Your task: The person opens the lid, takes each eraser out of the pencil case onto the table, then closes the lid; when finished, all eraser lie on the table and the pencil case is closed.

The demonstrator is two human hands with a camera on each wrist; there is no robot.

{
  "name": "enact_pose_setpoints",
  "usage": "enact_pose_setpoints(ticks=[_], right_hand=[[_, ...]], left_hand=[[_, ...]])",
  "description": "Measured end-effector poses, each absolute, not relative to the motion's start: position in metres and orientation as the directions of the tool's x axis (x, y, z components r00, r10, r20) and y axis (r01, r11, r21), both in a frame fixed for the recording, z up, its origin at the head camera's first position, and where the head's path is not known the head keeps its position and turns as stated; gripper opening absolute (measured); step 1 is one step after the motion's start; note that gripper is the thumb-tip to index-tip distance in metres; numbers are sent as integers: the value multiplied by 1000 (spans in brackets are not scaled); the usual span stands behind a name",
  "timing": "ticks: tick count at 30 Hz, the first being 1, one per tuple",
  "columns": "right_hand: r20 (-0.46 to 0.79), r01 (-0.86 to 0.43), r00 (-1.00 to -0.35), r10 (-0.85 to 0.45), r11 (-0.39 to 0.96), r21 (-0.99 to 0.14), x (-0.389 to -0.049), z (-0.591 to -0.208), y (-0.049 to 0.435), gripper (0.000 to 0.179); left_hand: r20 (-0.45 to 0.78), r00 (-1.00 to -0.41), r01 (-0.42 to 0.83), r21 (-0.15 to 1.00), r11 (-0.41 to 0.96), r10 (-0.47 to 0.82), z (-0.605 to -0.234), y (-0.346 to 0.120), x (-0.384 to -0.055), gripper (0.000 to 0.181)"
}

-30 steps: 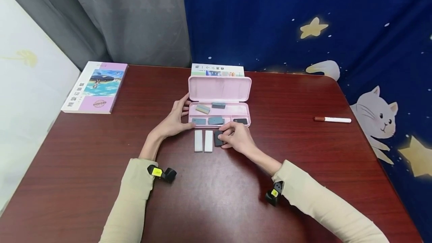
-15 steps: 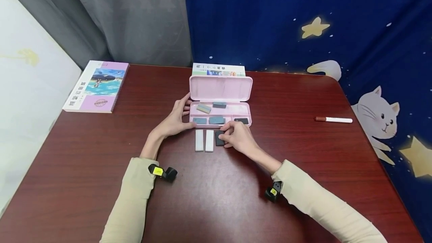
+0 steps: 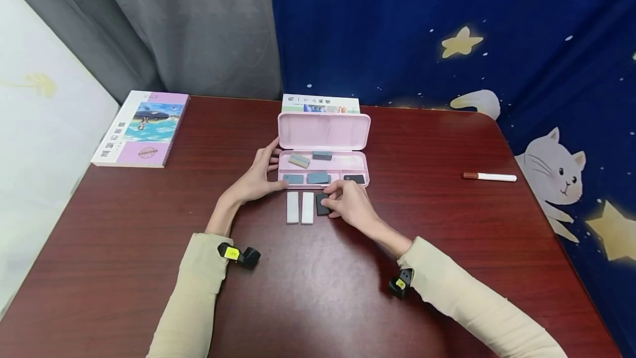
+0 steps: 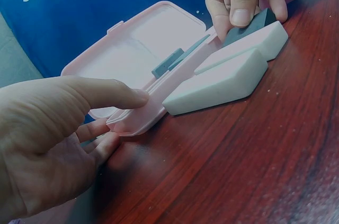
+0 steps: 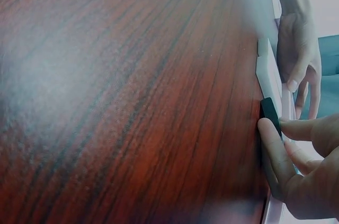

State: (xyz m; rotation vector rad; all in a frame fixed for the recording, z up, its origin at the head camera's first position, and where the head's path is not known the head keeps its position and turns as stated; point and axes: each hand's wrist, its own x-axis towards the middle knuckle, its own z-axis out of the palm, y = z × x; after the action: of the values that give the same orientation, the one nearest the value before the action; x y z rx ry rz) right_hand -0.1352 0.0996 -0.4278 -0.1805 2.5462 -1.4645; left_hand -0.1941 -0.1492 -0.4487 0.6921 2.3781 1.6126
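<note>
Currently I'm watching right hand pinching black block at six o'clock of pink case, masking block's right edge. Left hand holding case at nine o'clock, part of grip hiding in its wrist view. Lid partly covering book at twelve o'clock.

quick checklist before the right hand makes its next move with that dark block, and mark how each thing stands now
1. Pink case open: ok, its lid stands up.
2. Case steadied: ok, the left hand holds its left end.
3. Grip on dark block: ok, pinched by the right hand.
4. Dark block fully resting on the table: cannot tell, the hand covers part.
5. All blocks inside the case: not ok, two white blocks lie in front.
</note>
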Motion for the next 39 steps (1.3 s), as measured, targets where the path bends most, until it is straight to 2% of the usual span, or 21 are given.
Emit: enact_pose_setpoints(ticks=[8,14,24,29,36,39], right_hand=[[-121,-5,-970,-209,516,-856,-136,-427,98,18],[-153,12,-964,-219,537,-844,-135,-423,97,18],[-121,-18,-969,-213,557,-831,-133,-423,96,17],[-114,-33,-966,-232,550,-835,-134,-423,96,18],[-110,-54,-962,-252,565,-823,-135,-421,100,20],[-105,-64,-960,-258,570,-819,-134,-420,103,19]], left_hand=[[121,-869,285,915,286,480,-447,-150,-193,103],[108,-867,267,925,269,487,-421,-145,-179,98],[116,-871,280,916,288,477,-450,-151,-194,104],[110,-874,281,908,310,473,-445,-150,-191,103],[104,-868,263,926,271,486,-419,-144,-179,97],[103,-867,269,920,284,488,-424,-144,-182,98]])
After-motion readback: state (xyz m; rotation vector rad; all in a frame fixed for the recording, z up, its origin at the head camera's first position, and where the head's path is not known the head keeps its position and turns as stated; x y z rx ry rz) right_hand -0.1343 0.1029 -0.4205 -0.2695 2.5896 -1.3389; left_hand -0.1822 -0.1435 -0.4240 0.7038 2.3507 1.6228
